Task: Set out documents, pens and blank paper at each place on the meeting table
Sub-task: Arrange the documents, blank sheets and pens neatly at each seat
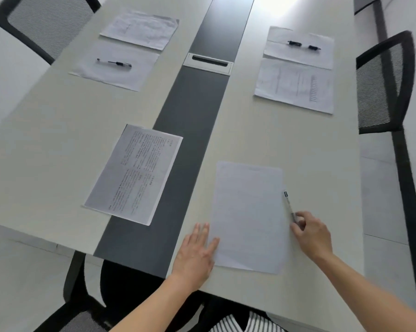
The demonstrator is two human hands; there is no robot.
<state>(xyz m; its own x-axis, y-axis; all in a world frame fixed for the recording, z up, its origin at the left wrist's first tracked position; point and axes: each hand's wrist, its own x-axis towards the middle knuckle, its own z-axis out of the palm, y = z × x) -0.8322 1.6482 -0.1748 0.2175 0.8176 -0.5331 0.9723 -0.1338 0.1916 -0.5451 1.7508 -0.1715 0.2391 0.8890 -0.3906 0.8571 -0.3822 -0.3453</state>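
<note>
Left hand [197, 251] flat, fingers spread, pinning the near edge of the blank sheet [248, 216]; thin, light paper, probably slides easily. Right hand [310, 232] pinches the pen [289, 206] at its lower end, beside the sheet's right edge. Farther left: printed document [133, 174], limp, best lifted by an edge.

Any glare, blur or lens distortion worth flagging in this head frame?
Head view: glare washes out the far table; wide-angle bends the right chair; top-left chair is smeared; printed document legible as text only; left hand slightly soft.
</note>
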